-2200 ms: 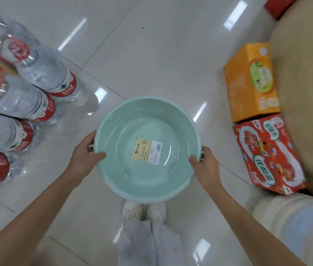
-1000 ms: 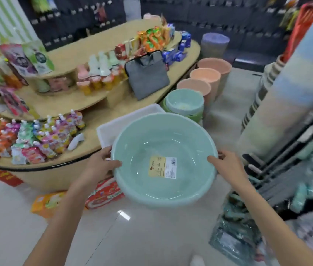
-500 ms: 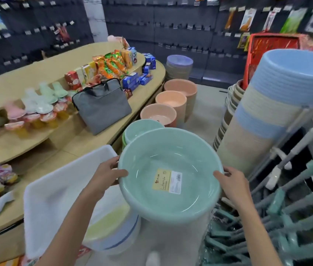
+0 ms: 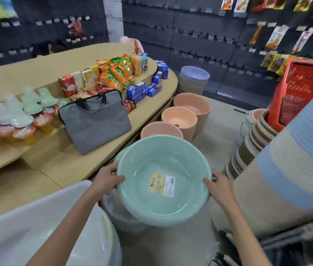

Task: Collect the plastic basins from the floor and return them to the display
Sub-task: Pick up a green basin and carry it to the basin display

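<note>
I hold a mint-green plastic basin [image 4: 151,160] with a yellow and white label inside, level, in front of me. My left hand [image 4: 107,178] grips its left rim and my right hand [image 4: 219,189] grips its right rim. It hovers just above a stack of green basins [image 4: 117,158], of which only a sliver of rim shows at the basin's upper left. Behind stand three stacks of peach basins [image 4: 178,117] in a row along the counter's edge.
A curved wooden counter [image 4: 69,166] with snacks and a grey bag [image 4: 94,120] runs on the left. A tall stack of blue and beige basins [image 4: 293,169] leans in on the right, a red basket [image 4: 301,93] behind it. White tubs [image 4: 27,227] sit at lower left.
I have turned from the floor to the display and stepped closer. The basin in both hands has moved forward over the green stack, which is now almost covered.
</note>
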